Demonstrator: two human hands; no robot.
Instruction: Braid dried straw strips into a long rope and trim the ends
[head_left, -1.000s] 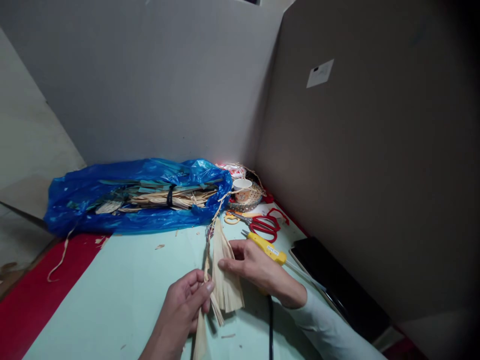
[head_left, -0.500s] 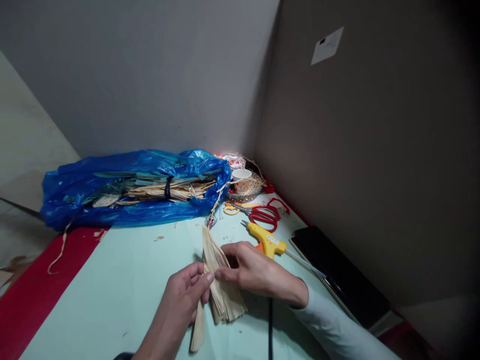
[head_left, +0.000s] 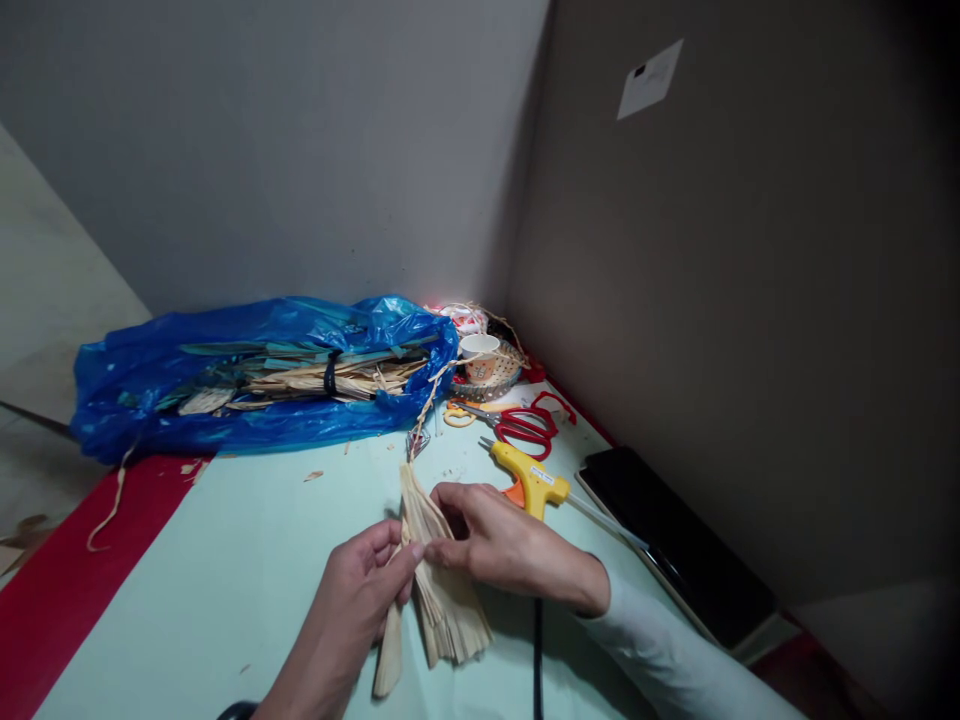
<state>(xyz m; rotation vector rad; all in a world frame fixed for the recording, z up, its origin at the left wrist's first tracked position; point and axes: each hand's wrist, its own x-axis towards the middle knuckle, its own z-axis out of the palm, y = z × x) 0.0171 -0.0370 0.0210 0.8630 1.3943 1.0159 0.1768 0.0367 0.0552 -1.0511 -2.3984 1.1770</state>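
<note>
A fan of pale dried leaf strips lies on the light green table top in front of me. My left hand pinches one strip near the bundle's narrow end. My right hand pinches the same bundle from the right, thumb and fingers closed on the strips. A thin twisted cord runs from the bundle's tip toward the back of the table.
A blue plastic bag of dried strips lies along the back wall. Near the corner are a small basket with a cup, red scissors, a yellow glue gun with its black cord, and a black tablet. Red mat at left.
The bundle has come down from a raised, spread position to lie flatter and more gathered between both hands. My right hand slid in to meet the left on the strips.
</note>
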